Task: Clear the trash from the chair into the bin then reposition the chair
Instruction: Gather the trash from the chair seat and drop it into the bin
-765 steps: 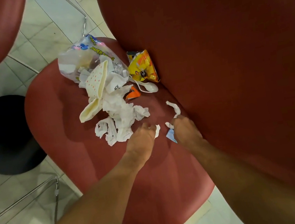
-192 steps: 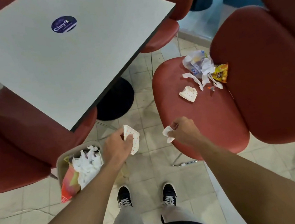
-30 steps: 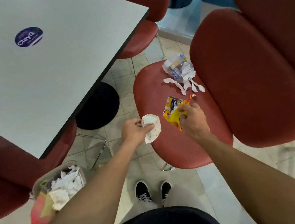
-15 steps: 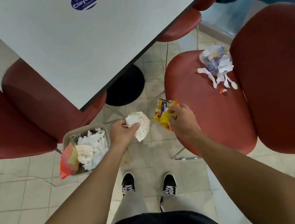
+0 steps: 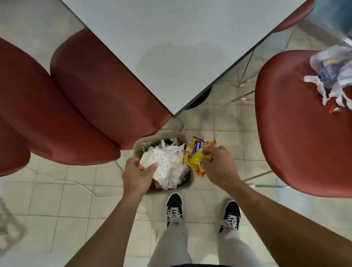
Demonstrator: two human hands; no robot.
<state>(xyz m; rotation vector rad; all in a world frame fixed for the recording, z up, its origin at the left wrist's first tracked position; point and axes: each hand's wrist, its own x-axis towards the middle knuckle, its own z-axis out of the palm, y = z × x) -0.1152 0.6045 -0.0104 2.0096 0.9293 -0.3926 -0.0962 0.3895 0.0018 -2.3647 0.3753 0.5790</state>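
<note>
A small beige bin (image 5: 138, 143), heaped with white paper, stands on the floor right in front of my feet. My left hand (image 5: 137, 176) is over its left side, gripping a white paper piece with red dots (image 5: 165, 161) that rests on the heap. At the bin's right rim my right hand (image 5: 218, 165) holds a crumpled yellow snack wrapper (image 5: 195, 154). The red chair (image 5: 299, 129) stands to the right. On its far side lie a clear plastic bag (image 5: 332, 65), white paper scraps (image 5: 332, 91), a plastic spoon and a small orange bit (image 5: 334, 109).
A grey table (image 5: 190, 29) overhangs the floor just beyond the bin. Two more red chairs (image 5: 37, 103) stand at the left, one seat edge above the bin's far rim. My two shoes are on the tiled floor (image 5: 72, 206) just behind the bin.
Both hands have moved left from the chair to the bin. The dotted paper is now down on the heap, and the yellow wrapper has reached the bin's right rim.
</note>
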